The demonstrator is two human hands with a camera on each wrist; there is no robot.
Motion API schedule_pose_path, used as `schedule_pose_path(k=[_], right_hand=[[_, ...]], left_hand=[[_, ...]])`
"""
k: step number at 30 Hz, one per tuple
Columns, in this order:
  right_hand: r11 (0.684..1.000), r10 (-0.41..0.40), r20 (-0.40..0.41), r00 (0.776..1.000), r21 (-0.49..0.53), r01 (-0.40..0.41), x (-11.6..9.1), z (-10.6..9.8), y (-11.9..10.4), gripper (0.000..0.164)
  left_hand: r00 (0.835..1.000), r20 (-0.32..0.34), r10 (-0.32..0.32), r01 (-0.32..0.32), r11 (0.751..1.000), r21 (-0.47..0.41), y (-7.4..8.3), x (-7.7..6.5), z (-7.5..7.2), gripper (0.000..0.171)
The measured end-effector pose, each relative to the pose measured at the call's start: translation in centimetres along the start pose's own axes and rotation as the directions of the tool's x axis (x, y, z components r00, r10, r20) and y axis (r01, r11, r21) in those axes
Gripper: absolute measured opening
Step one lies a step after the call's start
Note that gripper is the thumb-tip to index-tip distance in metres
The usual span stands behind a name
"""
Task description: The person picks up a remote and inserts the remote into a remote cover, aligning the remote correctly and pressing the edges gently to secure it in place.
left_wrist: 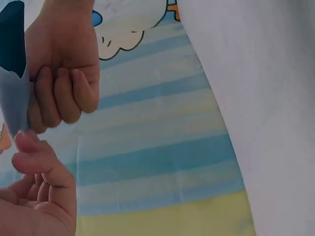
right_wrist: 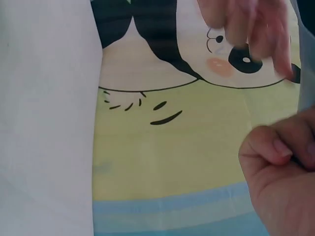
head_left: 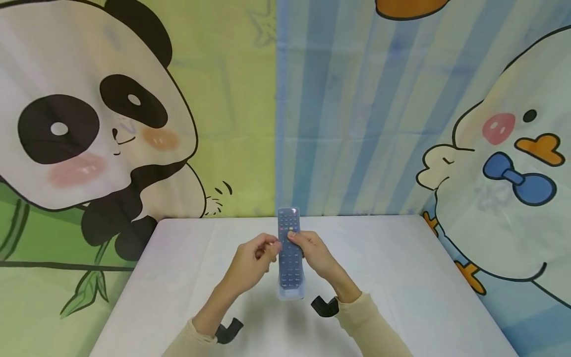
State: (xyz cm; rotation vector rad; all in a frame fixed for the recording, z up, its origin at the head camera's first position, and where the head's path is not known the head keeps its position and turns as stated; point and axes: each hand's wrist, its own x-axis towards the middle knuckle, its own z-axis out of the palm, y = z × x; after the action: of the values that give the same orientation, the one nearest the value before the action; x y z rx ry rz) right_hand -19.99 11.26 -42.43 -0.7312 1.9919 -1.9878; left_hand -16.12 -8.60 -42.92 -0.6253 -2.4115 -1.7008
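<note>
A dark remote control with rows of small buttons stands upright over the white table, inside a translucent bluish sleeve that extends past its lower end. My right hand grips it from the right, thumb across the front and fingers curled behind. From the left, my left hand pinches the sleeve's side edge between thumb and index finger. In the left wrist view, the sleeve tapers toward those fingertips. The left hand's fingers are blurred in the right wrist view.
The white table lies below the hands. Behind it hangs a cloth backdrop with a panda and a white bird. A black strap piece shows at the left wrist, another black piece at the right.
</note>
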Motion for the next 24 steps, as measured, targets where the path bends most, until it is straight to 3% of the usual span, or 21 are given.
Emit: schedule_pose_path(k=[2,5,8,10,14,19,21,24], right_hand=[[0.999,-0.039,0.11,0.993,-0.004,0.04,0.0,0.3,0.3,0.048],[0.996,-0.089,0.227,0.97,0.005,0.09,0.1,0.8,0.6,0.047],[0.994,-0.105,0.26,0.96,0.019,0.104,0.1,1.0,0.9,0.047],[0.994,-0.108,0.258,0.96,0.031,0.104,0.1,1.0,1.0,0.048],[0.994,-0.109,0.202,0.973,0.001,0.111,-0.1,1.2,1.2,0.043],[0.971,-0.099,0.105,0.99,-0.207,0.119,-1.3,1.3,1.6,0.032],[0.956,-0.11,0.115,0.987,-0.258,0.137,-2.0,1.3,1.8,0.035],[0.95,-0.142,0.16,0.977,-0.257,0.18,-2.5,1.3,2.1,0.036]], left_hand=[[0.996,-0.03,-0.087,0.085,0.993,-0.087,0.0,0.8,0.3,0.029],[0.977,-0.05,-0.207,0.185,0.943,-0.275,0.0,1.5,0.8,0.035],[0.962,-0.072,-0.265,0.212,0.883,-0.419,0.0,1.5,1.1,0.038],[0.959,-0.091,-0.269,0.199,0.867,-0.457,0.1,1.5,1.2,0.04],[0.96,-0.141,-0.242,0.157,0.883,-0.442,-0.1,1.8,1.1,0.044],[0.936,-0.238,-0.258,0.14,0.896,-0.42,-0.5,2.3,0.5,0.047],[0.924,-0.273,-0.269,0.142,0.902,-0.409,-0.7,2.4,0.2,0.048],[0.914,-0.309,-0.263,0.139,0.918,-0.371,-0.9,2.7,-0.1,0.049]])
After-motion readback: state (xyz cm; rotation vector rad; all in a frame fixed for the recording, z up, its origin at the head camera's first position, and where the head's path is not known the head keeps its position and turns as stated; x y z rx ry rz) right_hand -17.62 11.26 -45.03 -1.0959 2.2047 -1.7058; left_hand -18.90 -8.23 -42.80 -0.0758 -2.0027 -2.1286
